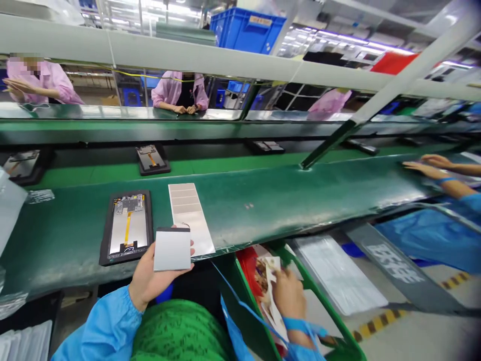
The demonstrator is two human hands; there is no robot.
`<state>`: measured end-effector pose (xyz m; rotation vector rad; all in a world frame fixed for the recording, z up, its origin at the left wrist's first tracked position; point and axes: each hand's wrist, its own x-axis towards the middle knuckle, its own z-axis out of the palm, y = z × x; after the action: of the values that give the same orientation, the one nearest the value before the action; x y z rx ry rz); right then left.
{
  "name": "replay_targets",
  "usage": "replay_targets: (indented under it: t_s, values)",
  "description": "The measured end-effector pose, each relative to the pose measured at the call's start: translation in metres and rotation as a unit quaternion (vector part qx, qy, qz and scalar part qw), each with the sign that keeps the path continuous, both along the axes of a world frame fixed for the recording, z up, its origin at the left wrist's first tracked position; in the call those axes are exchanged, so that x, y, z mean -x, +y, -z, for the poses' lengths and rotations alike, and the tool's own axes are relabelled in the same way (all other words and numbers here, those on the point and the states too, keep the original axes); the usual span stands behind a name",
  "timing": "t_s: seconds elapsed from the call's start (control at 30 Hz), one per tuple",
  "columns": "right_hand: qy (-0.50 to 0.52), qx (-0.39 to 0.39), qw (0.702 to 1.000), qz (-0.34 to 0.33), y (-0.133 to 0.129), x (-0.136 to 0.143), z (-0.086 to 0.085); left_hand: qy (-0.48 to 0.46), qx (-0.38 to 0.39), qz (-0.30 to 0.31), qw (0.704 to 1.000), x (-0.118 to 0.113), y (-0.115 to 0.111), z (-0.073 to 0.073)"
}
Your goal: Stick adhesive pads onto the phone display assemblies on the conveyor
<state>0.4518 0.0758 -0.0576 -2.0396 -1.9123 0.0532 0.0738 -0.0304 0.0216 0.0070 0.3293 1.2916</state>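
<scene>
My left hand (146,276) holds a flat battery (172,250), pale grey with a dark strip and thin wires along its top edge. Fingers wrap its sides from beneath. Over a green bin (246,301) at the lower right is my right hand (289,293), smeared by motion, with a blue band at the wrist. A white strip (273,286) lies against its fingers; whether they grip it I cannot tell. On the green bench, left of the battery, an opened tablet (130,225) sits in a black tray. A white label sheet (190,215) lies behind the battery.
Beyond the bench (240,200), a green conveyor (210,164) carries several tablets in black trays, such as one (152,159). A slanted post (330,143) rises at the bench's back. A co-worker's hands (432,168) are at the right. People in pink sit opposite.
</scene>
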Motion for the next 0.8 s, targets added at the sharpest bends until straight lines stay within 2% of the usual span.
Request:
replay_targets:
  t_s: [0.07,0.1,0.13,0.17,0.23,0.27,0.3,0.37,0.43,0.57,0.63,0.7,0.73,0.8]
  values:
    - [0.028,0.055,0.997,-0.04,-0.012,0.016,-0.004,0.002,0.015,0.0,1.0,-0.006,0.001,0.003]
    - [0.081,0.055,0.991,-0.086,-0.02,0.039,-0.012,0.013,0.026,-0.007,1.0,-0.01,0.001,0.004]
    - [0.152,0.045,0.973,-0.169,-0.028,0.068,-0.023,0.034,0.04,-0.023,0.998,-0.014,0.001,0.005]
    - [0.21,0.032,0.941,-0.263,-0.037,0.101,-0.037,0.066,0.054,-0.05,0.995,-0.017,0.0,0.005]
    - [0.242,0.033,0.852,-0.464,-0.054,0.166,-0.066,0.15,0.072,-0.125,0.978,-0.02,-0.002,0.005]
    - [0.244,0.038,0.81,-0.532,-0.06,0.194,-0.078,0.195,0.078,-0.159,0.965,-0.017,-0.005,0.004]
    - [0.247,0.045,0.781,-0.572,-0.063,0.217,-0.088,0.234,0.085,-0.185,0.951,-0.012,-0.009,0.003]
    - [0.249,0.063,0.745,-0.616,-0.057,0.25,-0.102,0.286,0.107,-0.22,0.926,0.009,-0.022,0.0]
    - [0.233,0.075,0.733,-0.634,-0.039,0.272,-0.108,0.316,0.137,-0.245,0.906,0.04,-0.04,-0.001]
    - [0.069,0.052,0.705,-0.704,0.01,0.322,-0.114,0.381,0.176,-0.304,0.855,0.11,-0.074,0.003]
    - [-0.025,0.001,0.696,-0.717,0.029,0.354,-0.113,0.417,0.188,-0.316,0.831,0.137,-0.083,0.008]
    - [-0.09,-0.069,0.682,-0.723,0.043,0.384,-0.107,0.443,0.189,-0.305,0.822,0.157,-0.086,0.014]
    - [-0.116,-0.099,0.665,-0.731,0.048,0.397,-0.103,0.451,0.185,-0.295,0.822,0.164,-0.086,0.017]
    - [-0.162,-0.125,0.609,-0.767,0.055,0.416,-0.094,0.459,0.171,-0.268,0.829,0.175,-0.083,0.021]
